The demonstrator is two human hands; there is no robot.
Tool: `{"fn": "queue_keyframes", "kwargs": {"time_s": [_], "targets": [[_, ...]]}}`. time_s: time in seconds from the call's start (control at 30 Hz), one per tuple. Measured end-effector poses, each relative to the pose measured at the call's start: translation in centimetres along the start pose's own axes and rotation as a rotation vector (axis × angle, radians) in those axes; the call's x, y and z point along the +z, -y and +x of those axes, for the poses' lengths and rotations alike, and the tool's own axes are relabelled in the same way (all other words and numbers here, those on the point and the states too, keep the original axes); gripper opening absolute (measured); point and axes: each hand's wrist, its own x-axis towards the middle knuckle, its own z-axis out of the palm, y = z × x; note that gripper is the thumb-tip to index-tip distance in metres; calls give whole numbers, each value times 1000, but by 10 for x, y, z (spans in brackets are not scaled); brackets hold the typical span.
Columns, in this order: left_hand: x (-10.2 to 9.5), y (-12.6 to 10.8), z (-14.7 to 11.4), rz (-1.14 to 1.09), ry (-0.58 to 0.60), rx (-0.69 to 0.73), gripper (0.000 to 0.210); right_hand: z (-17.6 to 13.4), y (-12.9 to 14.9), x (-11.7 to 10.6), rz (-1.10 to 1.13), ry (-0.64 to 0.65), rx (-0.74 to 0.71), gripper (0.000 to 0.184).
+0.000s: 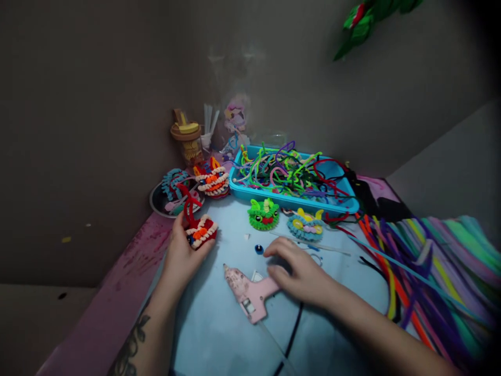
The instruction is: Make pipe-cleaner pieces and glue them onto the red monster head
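Note:
My left hand (182, 256) is closed around a red and cream pipe-cleaner animal head (202, 231) with an orange nose and long red pieces sticking up. The fingers of my right hand (299, 269) are apart, with the index fingertip beside a small blue craft eye (259, 249) on the table. Under that hand lies a pink hot glue gun (250, 292), nozzle toward the upper left, a glue stick trailing from its back. A green pipe-cleaner dragon head (263, 214) and a blue and yellow one (306, 224) sit just beyond.
A blue tray (293, 200) of tangled pipe-cleaner scraps stands behind. To its left are another red and cream head (212, 178), a metal bowl (156, 201) with craft pieces and a lidded cup (187, 138). Bundled pipe cleaners (442, 266) spread along the right. A black cord (293, 334) crosses the front.

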Motion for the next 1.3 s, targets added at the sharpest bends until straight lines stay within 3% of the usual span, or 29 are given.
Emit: {"fn": "queue_keyframes", "kwargs": {"time_s": [0.03, 0.1, 0.27, 0.67, 0.83, 1.0, 1.13, 1.3], "targets": [[0, 0, 0, -5, 7, 2, 93, 5, -4, 0, -17, -85, 74, 17], [1, -1, -1, -37, 23, 8, 94, 17, -10, 3, -72, -117, 165, 15], [2, -1, -2, -77, 43, 26, 93, 35, -11, 11, -214, -8, 281, 14], [4, 1, -5, -118, 37, 53, 96, 44, -1, 14, -314, 14, 331, 14], [3, -10, -11, -310, 147, 65, 94, 43, 4, 4, -293, -68, 226, 12], [1, -22, -17, -322, 257, 46, 95, 45, 8, -1, -172, -144, 54, 11], [-1, -22, -20, -379, 302, 98, 96, 53, 15, -5, -54, -117, -87, 12], [-3, -23, -22, -455, 404, 134, 100, 69, 23, -14, -145, -5, -297, 13]]}}
